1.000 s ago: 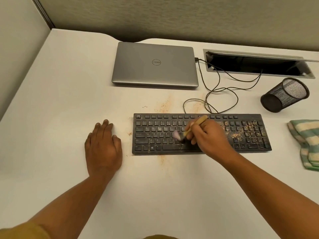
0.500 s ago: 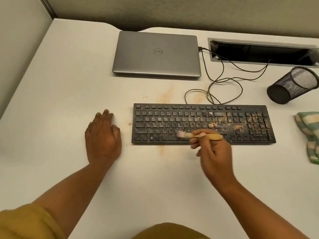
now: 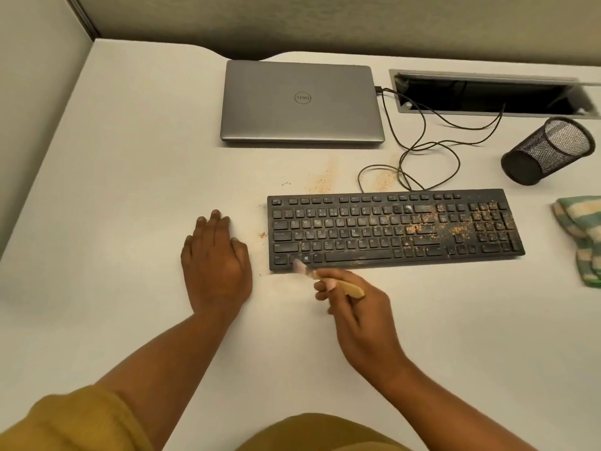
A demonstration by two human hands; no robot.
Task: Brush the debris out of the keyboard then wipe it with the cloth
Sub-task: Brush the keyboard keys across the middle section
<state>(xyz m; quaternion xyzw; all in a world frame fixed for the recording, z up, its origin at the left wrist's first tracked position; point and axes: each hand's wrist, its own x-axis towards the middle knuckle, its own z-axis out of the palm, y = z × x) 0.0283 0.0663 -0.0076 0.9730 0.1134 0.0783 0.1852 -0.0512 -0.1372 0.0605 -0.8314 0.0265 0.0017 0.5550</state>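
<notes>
A black keyboard [image 3: 393, 231] lies on the white desk, with tan crumbs scattered over its right half. My right hand [image 3: 361, 315] is just in front of the keyboard's near edge and grips a small wooden-handled brush [image 3: 328, 279]. The brush's pale bristles touch the bottom-left keys. My left hand [image 3: 216, 265] rests flat on the desk, left of the keyboard, holding nothing. A green and cream striped cloth [image 3: 582, 237] lies crumpled at the right edge.
A shut grey laptop [image 3: 300, 104] sits behind the keyboard, with looping black cables [image 3: 422, 148] running to an open cable slot [image 3: 491, 94]. A black mesh pen cup [image 3: 546, 151] lies tipped over at the right. Crumb patches [image 3: 323, 179] lie behind the keyboard.
My right hand has drawn the brush from the keyboard's middle keys down and left to its bottom-left corner. My left hand has stayed put.
</notes>
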